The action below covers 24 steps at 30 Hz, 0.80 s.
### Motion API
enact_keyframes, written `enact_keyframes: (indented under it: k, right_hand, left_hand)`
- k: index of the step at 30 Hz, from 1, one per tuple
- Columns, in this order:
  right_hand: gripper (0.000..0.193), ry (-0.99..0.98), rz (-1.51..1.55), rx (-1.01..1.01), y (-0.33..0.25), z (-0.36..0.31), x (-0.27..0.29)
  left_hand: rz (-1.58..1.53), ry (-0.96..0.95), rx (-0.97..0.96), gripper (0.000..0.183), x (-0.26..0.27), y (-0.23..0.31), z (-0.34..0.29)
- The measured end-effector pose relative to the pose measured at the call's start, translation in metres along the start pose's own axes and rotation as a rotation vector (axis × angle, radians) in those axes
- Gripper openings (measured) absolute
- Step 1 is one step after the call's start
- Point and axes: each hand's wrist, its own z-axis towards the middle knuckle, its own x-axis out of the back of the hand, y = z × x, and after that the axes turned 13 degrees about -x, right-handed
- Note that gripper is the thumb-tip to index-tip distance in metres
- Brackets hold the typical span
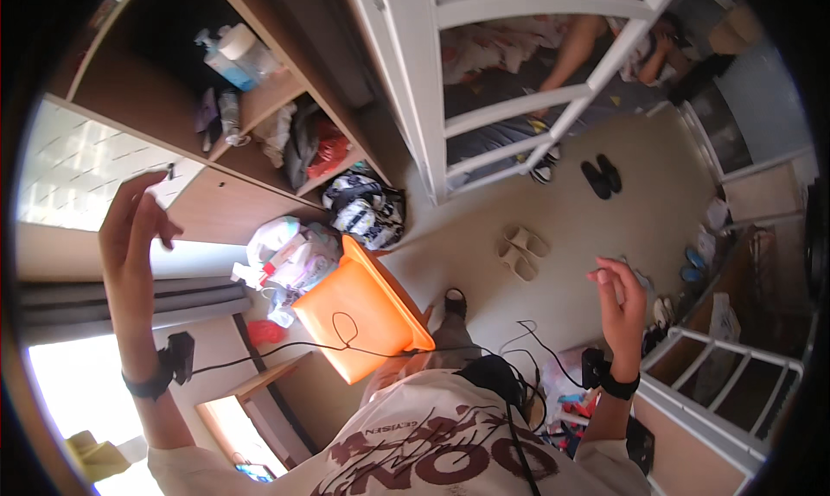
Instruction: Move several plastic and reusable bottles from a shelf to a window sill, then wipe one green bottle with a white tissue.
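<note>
My left hand (pixel 134 224) is raised at the left, beside the wooden cabinet (pixel 220 189), with its fingers loosely bent and apart and nothing in them. On the right, my right hand (pixel 617 302) is held up over the floor, its fingers slightly curled and nothing visible in them. Each wrist wears a black strap with a small device, the left device (pixel 180 358) and the right device (pixel 595 368). A thin black cable (pixel 346 347) runs between them across my body. Between my arms, close to my legs, stands an orange plastic stool (pixel 363 310).
A white bunk bed frame (pixel 437 90) rises ahead, with a person lying on the lower bunk. Beige slippers (pixel 521 252) and black slippers (pixel 601 176) lie on the floor. Plastic bags (pixel 294 254) are heaped beside the stool. A white ladder (pixel 722 366) stands at the right.
</note>
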Motion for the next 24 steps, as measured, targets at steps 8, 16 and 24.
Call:
enact_keyframes:
  k: [8, 16, 24]
  right_hand:
    - [0.020, -0.055, -0.049, 0.051, -0.003, 0.022, -0.015]
    - [0.022, 0.047, -0.110, 0.017, 0.007, -0.006, 0.021]
    - [0.030, 0.222, -0.361, -0.278, -0.033, -0.083, 0.053]
  left_hand:
    - [-0.087, 0.170, -0.050, 0.041, -0.008, -0.052, 0.097]
    - [0.251, 0.360, 0.041, 0.077, -0.048, -0.244, 0.185]
    - [0.579, 0.476, 0.145, 0.076, -0.153, -0.320, 0.260]
